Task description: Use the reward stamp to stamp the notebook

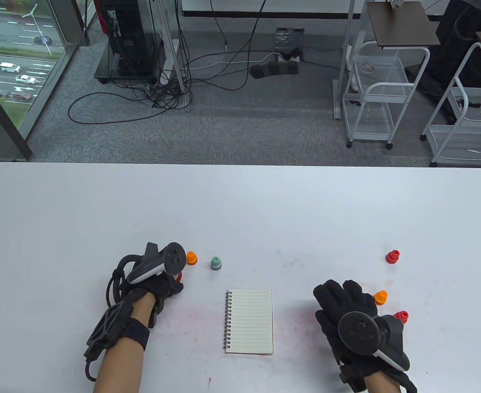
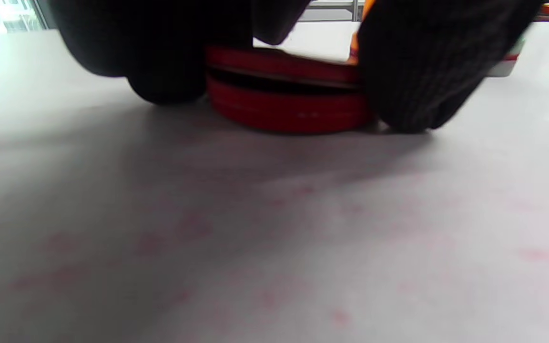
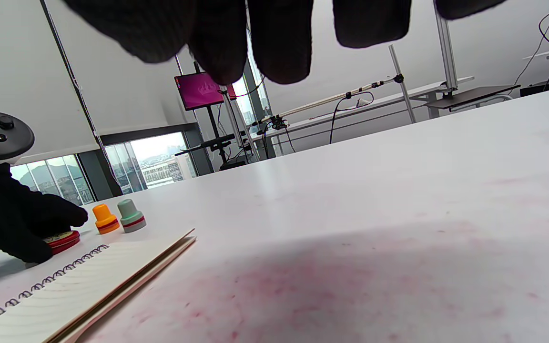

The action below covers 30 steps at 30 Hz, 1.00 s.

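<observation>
- Two gloved hands work here: our left hand [image 1: 158,282] grips a flat round red ink pad tin [image 2: 286,102] from both sides, fingertips [image 2: 408,71] down on the white table [image 1: 240,204], the tin's lid looking slightly lifted.
- Our right hand [image 1: 342,303] hovers flat, its fingers spread and holding nothing, just right of the small spiral-bound lined notebook [image 1: 249,321], which lies open between both hands.
- Two small knobbed stamps stand just beyond the left hand: an orange stamp [image 1: 191,258] nearest, then a grey-green stamp with a red band [image 1: 216,263].
- Near the right hand stand another orange stamp [image 1: 380,297] and a small red stamp [image 1: 401,316] beside its knuckles, and a further red stamp [image 1: 392,256] beyond them.
- We judge no stamp is picked yet and the page is unmarked.
- Risks: the tin could skid if we pry the lid one-handed; ink may smear the already pink-stained table; the unheld notebook could slide under a stamp's press and blur the print.
</observation>
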Tool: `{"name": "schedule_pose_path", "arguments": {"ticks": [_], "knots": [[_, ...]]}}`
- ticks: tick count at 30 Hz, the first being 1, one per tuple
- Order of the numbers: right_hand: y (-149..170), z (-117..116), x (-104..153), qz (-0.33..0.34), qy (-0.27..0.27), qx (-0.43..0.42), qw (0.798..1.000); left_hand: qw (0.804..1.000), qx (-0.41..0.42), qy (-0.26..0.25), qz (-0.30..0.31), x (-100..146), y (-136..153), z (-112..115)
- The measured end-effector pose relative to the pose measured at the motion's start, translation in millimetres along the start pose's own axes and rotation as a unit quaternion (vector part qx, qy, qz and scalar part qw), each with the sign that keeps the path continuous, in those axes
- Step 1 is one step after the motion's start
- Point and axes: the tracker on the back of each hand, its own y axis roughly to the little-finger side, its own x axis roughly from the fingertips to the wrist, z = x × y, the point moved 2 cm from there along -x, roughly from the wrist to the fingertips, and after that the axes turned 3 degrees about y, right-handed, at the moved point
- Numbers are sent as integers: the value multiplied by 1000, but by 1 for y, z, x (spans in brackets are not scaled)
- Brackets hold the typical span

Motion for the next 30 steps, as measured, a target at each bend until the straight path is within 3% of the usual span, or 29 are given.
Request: {"name": "schedule_pose_path", "arguments": {"ticks": [6,17,24,30], "knots": [[-1,0,0,5,2,0,1000,999,-11,-30,11,18,0,-11],[-7,0,3,19,8,-1,1000,994,-15,-90,54,73,-16,-36],[-10,-4,3,26,1,1,1000,991,-5,-100,89,94,-42,-33],[-10,-5,3,26,-1,-1,1000,988,-29,-87,123,95,-72,-21]]}}
